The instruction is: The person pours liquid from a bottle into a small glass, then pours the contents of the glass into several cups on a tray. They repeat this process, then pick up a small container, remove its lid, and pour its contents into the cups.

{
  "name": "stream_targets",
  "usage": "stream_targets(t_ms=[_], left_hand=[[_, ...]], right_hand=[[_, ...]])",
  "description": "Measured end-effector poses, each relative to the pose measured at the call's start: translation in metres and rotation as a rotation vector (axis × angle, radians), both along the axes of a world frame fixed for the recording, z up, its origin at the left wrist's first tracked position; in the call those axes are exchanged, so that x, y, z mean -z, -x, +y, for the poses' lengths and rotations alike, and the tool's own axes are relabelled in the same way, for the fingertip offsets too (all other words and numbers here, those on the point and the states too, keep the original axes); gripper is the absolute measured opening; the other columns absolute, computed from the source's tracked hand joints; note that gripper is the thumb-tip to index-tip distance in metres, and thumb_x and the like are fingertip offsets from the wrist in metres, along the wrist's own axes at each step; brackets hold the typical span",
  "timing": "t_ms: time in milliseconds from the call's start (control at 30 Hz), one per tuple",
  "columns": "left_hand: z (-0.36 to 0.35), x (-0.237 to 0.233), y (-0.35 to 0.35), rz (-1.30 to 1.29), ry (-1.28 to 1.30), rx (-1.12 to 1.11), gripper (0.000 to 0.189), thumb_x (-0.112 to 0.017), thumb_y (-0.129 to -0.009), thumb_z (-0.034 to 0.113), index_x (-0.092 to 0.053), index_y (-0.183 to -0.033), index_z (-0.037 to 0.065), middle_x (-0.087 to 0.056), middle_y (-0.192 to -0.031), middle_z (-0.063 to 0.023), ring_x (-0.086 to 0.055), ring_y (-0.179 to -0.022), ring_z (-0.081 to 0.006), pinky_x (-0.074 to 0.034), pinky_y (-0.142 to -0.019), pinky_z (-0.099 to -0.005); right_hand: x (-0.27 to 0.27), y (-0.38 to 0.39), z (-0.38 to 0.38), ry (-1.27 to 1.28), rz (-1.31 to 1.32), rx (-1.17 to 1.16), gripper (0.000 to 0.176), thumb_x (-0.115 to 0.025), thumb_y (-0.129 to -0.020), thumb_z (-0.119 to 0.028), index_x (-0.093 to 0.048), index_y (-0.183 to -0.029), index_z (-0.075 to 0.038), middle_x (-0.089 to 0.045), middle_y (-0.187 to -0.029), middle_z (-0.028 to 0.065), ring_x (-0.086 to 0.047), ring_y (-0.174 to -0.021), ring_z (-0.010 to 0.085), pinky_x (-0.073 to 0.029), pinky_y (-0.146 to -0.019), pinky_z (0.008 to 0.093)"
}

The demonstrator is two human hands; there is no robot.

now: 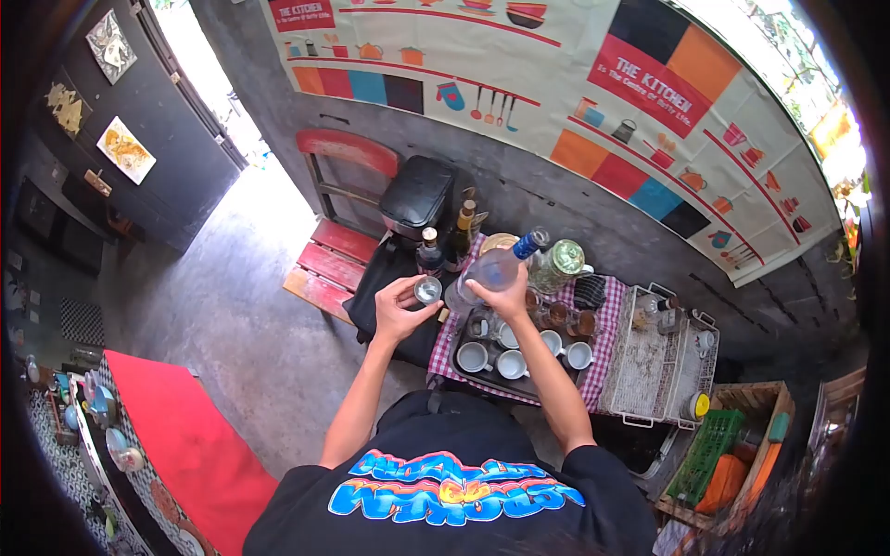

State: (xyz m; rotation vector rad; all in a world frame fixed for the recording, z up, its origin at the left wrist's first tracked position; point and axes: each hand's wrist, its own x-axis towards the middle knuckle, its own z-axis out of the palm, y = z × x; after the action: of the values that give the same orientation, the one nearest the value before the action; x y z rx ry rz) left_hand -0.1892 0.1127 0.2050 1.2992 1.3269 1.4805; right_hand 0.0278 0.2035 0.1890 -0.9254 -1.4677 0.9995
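Observation:
My left hand (pixel 397 308) is closed around a small clear glass (pixel 427 290), its mouth facing up toward me. In my right hand (pixel 506 298) is a clear glass bottle (pixel 492 269) with a blue cap or neck wrap, leaning with its neck toward the upper right. Bottle and small glass are held close together over the near-left part of a table. Below my right forearm, white mugs (pixel 511 363) and a few brown-toned glasses (pixel 582 323) stand on a dark tray. A green-tinted glass jug (pixel 559 264) is just beyond the bottle.
A checkered cloth (pixel 607 347) lies under the tray. Two dark bottles, one of them with a gold top (pixel 462 232), stand at the back left, near a black bin-like appliance (pixel 417 193) and a red chair (pixel 338 255). To the right are a wire dish rack (pixel 635 371) and a wooden crate (pixel 779 408).

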Motion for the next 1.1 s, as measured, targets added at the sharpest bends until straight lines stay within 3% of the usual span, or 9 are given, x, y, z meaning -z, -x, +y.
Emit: stream_targets(t_ms=[100, 233, 267, 467, 767, 1100], left_hand=[[-0.006, 0.010, 0.010, -0.030, 0.032, -0.023, 0.049, -0.088, -0.073, 0.003, -0.068, -0.116, -0.007, -0.072, -0.108, -0.0094, -0.071, -0.100, -0.0154, -0.059, -0.090, -0.0288], [-0.014, 0.021, 0.019, -0.028, 0.064, -0.054, 0.050, -0.089, -0.072, 0.001, -0.068, -0.117, -0.006, -0.072, -0.108, -0.0090, -0.071, -0.100, -0.0155, -0.059, -0.090, -0.0289], [-0.015, 0.028, 0.021, -0.048, 0.073, -0.062, 0.051, -0.089, -0.072, 0.001, -0.067, -0.117, -0.006, -0.071, -0.108, -0.0090, -0.071, -0.100, -0.0157, -0.059, -0.090, -0.0290], [-0.018, 0.045, 0.027, -0.059, 0.104, -0.086, 0.051, -0.089, -0.072, 0.002, -0.067, -0.117, -0.006, -0.071, -0.109, -0.0096, -0.070, -0.101, -0.0154, -0.059, -0.090, -0.0289], [-0.008, 0.054, 0.029, -0.101, 0.138, -0.091, 0.049, -0.089, -0.071, 0.000, -0.066, -0.114, -0.005, -0.071, -0.109, -0.0101, -0.070, -0.100, -0.0152, -0.058, -0.092, -0.0293], [0.001, 0.055, 0.020, -0.105, 0.129, -0.076, 0.048, -0.089, -0.071, 0.000, -0.066, -0.113, -0.004, -0.070, -0.111, -0.0097, -0.069, -0.103, -0.0161, -0.059, -0.093, -0.0309]], right_hand=[[0.032, 0.022, 0.014, 0.065, -0.066, -0.030, 0.078, -0.095, -0.064, -0.017, -0.051, -0.128, -0.003, -0.064, -0.106, 0.0060, -0.065, -0.099, 0.0179, -0.053, -0.091, 0.0346], [0.067, 0.041, 0.028, -0.084, -0.214, 0.027, 0.079, -0.095, -0.059, -0.024, -0.055, -0.124, -0.003, -0.059, -0.117, 0.0123, -0.061, -0.109, 0.0268, -0.049, -0.097, 0.0393], [0.074, 0.044, 0.030, -0.018, -0.189, 0.008, 0.078, -0.095, -0.056, -0.026, -0.057, -0.120, -0.002, -0.058, -0.115, 0.0139, -0.060, -0.109, 0.0311, -0.048, -0.096, 0.0420], [0.105, 0.060, 0.037, -0.037, -0.196, 0.110, 0.076, -0.095, -0.054, -0.023, -0.056, -0.116, -0.003, -0.057, -0.110, 0.0132, -0.059, -0.103, 0.0326, -0.048, -0.093, 0.0441], [0.116, 0.064, 0.030, 0.025, -0.217, 0.121, 0.072, -0.097, -0.053, -0.023, -0.058, -0.109, -0.003, -0.058, -0.107, 0.0125, -0.059, -0.103, 0.0316, -0.047, -0.092, 0.0422], [0.110, 0.054, 0.040, -0.029, -0.375, 0.089, 0.081, -0.098, -0.054, -0.027, -0.057, -0.120, -0.002, -0.059, -0.114, 0.0141, -0.059, -0.108, 0.0327, -0.047, -0.096, 0.0430]])
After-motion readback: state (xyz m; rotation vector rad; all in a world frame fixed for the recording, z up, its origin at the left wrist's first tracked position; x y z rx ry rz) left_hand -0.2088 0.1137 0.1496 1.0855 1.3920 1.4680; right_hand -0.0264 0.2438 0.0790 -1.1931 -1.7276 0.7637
